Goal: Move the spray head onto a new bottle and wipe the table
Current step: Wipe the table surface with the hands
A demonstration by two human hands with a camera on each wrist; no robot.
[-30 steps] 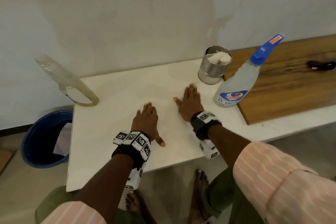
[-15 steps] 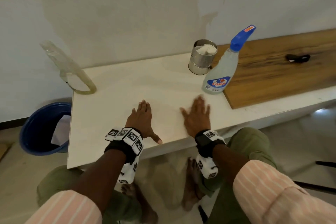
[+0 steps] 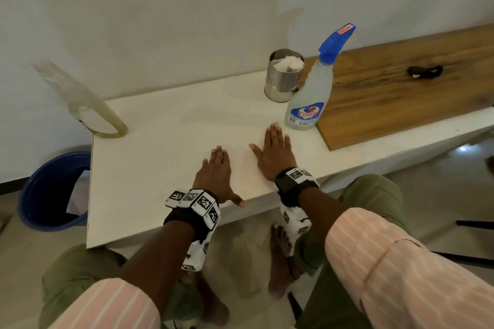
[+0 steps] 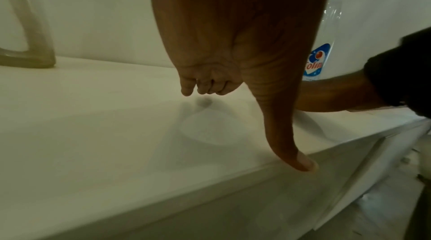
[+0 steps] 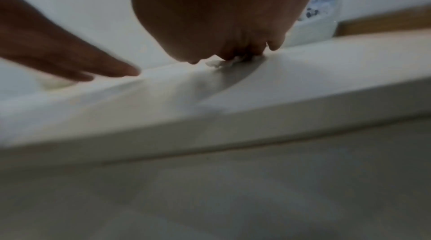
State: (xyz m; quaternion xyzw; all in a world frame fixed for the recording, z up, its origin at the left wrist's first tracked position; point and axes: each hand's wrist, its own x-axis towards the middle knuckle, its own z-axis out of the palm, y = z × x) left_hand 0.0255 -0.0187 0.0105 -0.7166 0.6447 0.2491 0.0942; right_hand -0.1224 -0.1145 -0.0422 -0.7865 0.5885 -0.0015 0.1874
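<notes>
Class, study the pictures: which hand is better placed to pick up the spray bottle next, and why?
Probably the right hand. It lies flat on the white table, fingertips just short of the spray bottle. The left hand rests flat farther away, with the right hand between it and the bottle.

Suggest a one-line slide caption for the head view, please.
Both hands, left and right, lie flat on the white table near the spray bottle.
</notes>
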